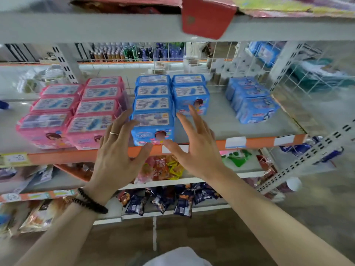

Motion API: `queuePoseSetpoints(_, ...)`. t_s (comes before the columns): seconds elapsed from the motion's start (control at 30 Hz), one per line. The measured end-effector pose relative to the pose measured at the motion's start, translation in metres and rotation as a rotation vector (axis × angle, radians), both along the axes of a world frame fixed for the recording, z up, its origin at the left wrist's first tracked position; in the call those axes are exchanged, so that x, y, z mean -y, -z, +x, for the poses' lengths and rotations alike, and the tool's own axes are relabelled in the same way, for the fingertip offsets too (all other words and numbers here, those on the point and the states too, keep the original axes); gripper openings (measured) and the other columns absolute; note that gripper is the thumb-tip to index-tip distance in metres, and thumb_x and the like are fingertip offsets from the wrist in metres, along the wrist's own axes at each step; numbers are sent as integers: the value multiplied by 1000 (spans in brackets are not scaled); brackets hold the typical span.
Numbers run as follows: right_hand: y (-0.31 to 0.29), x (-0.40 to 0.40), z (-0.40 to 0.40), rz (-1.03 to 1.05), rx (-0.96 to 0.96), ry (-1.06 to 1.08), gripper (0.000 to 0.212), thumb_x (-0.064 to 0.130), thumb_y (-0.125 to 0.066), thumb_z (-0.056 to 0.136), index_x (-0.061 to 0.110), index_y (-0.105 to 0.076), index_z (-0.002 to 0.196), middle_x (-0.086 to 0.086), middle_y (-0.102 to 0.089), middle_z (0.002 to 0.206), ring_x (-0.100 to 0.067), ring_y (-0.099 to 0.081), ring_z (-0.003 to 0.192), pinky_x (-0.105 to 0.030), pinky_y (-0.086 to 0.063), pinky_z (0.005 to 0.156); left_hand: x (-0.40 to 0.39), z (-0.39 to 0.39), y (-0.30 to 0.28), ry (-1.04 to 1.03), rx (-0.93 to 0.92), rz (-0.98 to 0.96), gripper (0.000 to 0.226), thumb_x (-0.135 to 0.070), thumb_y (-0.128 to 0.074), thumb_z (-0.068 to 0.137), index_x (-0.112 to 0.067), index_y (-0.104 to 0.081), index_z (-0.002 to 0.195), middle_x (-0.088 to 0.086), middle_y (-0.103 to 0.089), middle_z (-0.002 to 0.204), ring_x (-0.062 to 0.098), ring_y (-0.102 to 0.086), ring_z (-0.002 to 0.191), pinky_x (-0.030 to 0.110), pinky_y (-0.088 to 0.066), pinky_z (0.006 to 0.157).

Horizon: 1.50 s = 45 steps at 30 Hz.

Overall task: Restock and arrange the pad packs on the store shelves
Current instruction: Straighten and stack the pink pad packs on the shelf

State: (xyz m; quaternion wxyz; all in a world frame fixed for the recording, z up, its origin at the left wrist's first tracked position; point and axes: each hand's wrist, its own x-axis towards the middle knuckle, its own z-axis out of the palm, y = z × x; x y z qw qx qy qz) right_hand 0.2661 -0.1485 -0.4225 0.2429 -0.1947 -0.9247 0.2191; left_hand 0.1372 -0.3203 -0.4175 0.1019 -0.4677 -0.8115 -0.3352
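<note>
Store shelf [249, 140] with an orange front edge, seen from above. Both hands are reaching in with fingers spread wide and holding nothing: the left hand [117, 150] is hovering at the 9 o'clock side of the front blue pack [152, 129], its thumb lying at the shelf edge below the pack; the right hand [196, 144] is hovering at the pack's 3 o'clock side, its thumb tip near the pack's lower front corner. Contact with the pack cannot be told. Behind this pack, toward 12 o'clock, a blue row [153, 93] is standing, with a shorter blue row [190, 93] just beside it. Pink packs [76, 112] are filling two rows at 9 o'clock; a separate blue stack [251, 100] is sitting at 2 o'clock. Each pack is bearing a white label and a cartoon face; the writing is too blurred to read. White price tags [235, 142] are hanging on the shelf edge, unreadable. Snack bags [163, 200] are lying on lower shelves at 6 o'clock
</note>
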Motion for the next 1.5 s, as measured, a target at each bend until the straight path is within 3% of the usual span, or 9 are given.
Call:
queuePoseSetpoints(0.17,-11,-6,13,51,52,57,75,70,-40,92,33,-25,155,2,3,168,-20,-5,154,-46,-14,120,-12,4,-12,67,-102,-68,65,-57,-48,92,-12,-47,139,4,-33,160,28,-33,146,55,-33,115)
queuePoseSetpoints(0.33,-29,-8,26,123,30,111,74,71,-38,91,31,-33,153,-3,-6,167,-23,-12,153,-51,-20,117,-30,6,-27,137,-145,-45,62,-55,-48,94,-13,-47,140,5,-33,160,32,-36,145,59,-36,111)
queuePoseSetpoints(0.63,-29,-18,45,165,16,194,73,65,-45,90,28,-36,152,-6,-16,166,-23,-18,152,-56,-25,116,-51,21,-30,153,-169,-85,70,-59,-45,91,-13,-46,143,4,-29,162,33,-33,145,54,-28,117)
queuePoseSetpoints(0.77,-33,-20,52,141,5,135,74,66,-44,89,28,-34,152,-4,-12,167,-22,-14,153,-56,-22,118,-47,37,-34,137,-212,-67,67,-59,-45,93,-13,-50,141,3,-34,160,31,-38,143,49,-29,116)
queuePoseSetpoints(0.97,-49,-36,80,61,16,11,74,62,-54,91,33,-28,155,7,0,167,-11,-1,153,-44,-7,122,-57,65,-40,45,-197,-115,69,-62,-41,92,-15,-48,143,-2,-34,160,27,-37,144,45,-24,118)
queuePoseSetpoints(1.17,-58,-74,128,116,-23,-21,78,70,-45,87,31,-33,153,2,-10,167,-21,-14,152,-51,-17,121,-93,119,-52,48,-244,-69,63,-54,-49,91,-13,-50,138,3,-43,153,28,-43,136,39,-26,114)
queuePoseSetpoints(1.27,-65,-97,148,129,-82,-35,76,67,-47,86,29,-38,152,2,-13,167,-23,-21,151,-57,-23,118,-110,142,-61,48,-261,-36,64,-55,-51,90,-14,-51,139,1,-43,154,26,-43,136,43,-28,113)
queuePoseSetpoints(1.5,-65,-120,165,162,-99,-134,76,70,-43,87,33,-35,153,5,-16,166,-21,-20,152,-56,-24,118,-115,175,-54,-69,-260,-73,63,-53,-56,89,-16,-51,140,0,-44,153,25,-45,135,48,-34,113)
